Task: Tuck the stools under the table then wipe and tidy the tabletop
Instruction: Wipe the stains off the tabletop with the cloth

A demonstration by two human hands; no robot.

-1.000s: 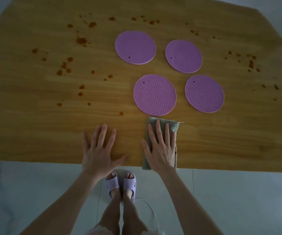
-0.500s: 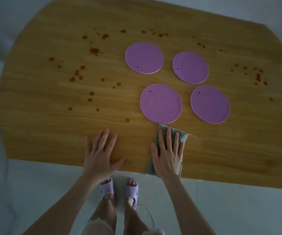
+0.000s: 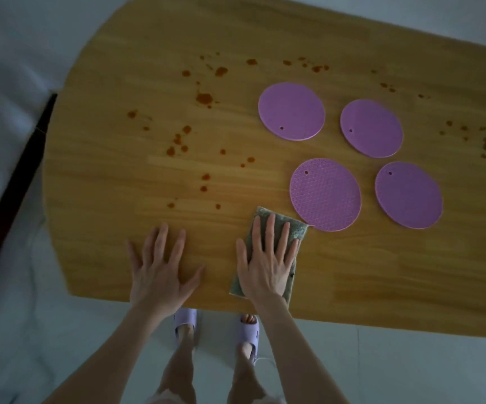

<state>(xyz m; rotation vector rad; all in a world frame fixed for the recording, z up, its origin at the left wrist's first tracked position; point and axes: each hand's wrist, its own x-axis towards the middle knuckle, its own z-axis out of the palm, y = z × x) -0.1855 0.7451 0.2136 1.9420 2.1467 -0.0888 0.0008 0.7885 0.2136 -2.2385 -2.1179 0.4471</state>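
Pale lilac slippers (image 3: 185, 319) stand on a light tiled floor (image 3: 411, 368) at the near edge of the wooden table (image 3: 381, 272). The left hand (image 3: 160, 272) lies flat on bare wood, fingers spread and straight. Just right of it, the right hand (image 3: 265, 263) presses straight, open fingers down on a grey-green cloth (image 3: 297, 230) at the near edge. The cloth's far corner touches the nearest of four round purple mats (image 3: 324, 194). Brown stains (image 3: 205, 97) speckle the far left and far right of the top.
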